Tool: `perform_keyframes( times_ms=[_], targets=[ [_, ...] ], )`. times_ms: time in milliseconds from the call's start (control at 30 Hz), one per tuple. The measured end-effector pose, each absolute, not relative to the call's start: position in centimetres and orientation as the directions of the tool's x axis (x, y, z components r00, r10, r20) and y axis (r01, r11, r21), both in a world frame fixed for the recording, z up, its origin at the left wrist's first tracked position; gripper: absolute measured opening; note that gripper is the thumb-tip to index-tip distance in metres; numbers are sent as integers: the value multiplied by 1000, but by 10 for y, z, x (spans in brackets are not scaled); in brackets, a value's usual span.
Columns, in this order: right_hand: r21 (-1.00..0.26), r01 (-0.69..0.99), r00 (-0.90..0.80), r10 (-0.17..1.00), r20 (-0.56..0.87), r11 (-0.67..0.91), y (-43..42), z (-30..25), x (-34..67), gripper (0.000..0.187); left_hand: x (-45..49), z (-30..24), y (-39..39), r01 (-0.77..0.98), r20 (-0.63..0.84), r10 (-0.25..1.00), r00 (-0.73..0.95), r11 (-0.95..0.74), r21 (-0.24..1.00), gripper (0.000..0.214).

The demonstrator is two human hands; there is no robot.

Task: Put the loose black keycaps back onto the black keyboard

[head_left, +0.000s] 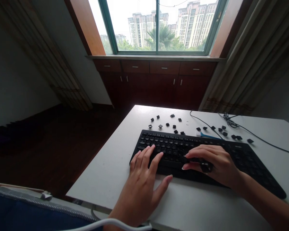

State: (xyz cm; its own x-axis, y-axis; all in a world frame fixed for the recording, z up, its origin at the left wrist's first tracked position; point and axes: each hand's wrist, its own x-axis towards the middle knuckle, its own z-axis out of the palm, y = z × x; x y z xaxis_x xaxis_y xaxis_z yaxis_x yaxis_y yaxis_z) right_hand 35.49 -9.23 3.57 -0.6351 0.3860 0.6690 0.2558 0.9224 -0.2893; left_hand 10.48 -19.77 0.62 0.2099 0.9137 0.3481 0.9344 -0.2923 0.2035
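A black keyboard (233, 160) lies slightly slanted on the white table, with key positions bare where keycaps are off. My left hand (144, 176) rests spread on its left part, fingertips on the keys and thumb over the front edge. Above the middle keys, my right hand (214, 160) is closed around a dark tool with a rounded black handle (206, 166). Its tip points left, down to the keys between thumb and fingers; its exact kind is hard to make out. Behind the keyboard lies a thin blue stick-like tool (211, 136).
Several loose black keycaps (174, 126) are scattered behind the keyboard, with more keycaps (236, 137) to the right. A black cable (255, 127) with a bundled coil crosses the white table (106, 173). Dark red cabinets (161, 86) stand under the window.
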Motion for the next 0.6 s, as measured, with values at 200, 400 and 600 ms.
perform_keyframes(
  times_ms=[200, 400, 600],
  targets=[
    [-324, 276, -678, 422, 602, 905, -95, 30, 353, 30, 104, 3, -196, 928, 373, 913, 164, -271, 254, 67],
    [-355, 333, -624, 486, 612, 874, -99, 24, 348, 31, 90, 9, -192, 921, 386, 903, 189, -300, 250, 66],
    [-310, 395, -637, 501, 586, 865, -103, 28, 329, 22, 80, 14, -190, 889, 394, 890, 229, -356, 289, 53]
  ],
)
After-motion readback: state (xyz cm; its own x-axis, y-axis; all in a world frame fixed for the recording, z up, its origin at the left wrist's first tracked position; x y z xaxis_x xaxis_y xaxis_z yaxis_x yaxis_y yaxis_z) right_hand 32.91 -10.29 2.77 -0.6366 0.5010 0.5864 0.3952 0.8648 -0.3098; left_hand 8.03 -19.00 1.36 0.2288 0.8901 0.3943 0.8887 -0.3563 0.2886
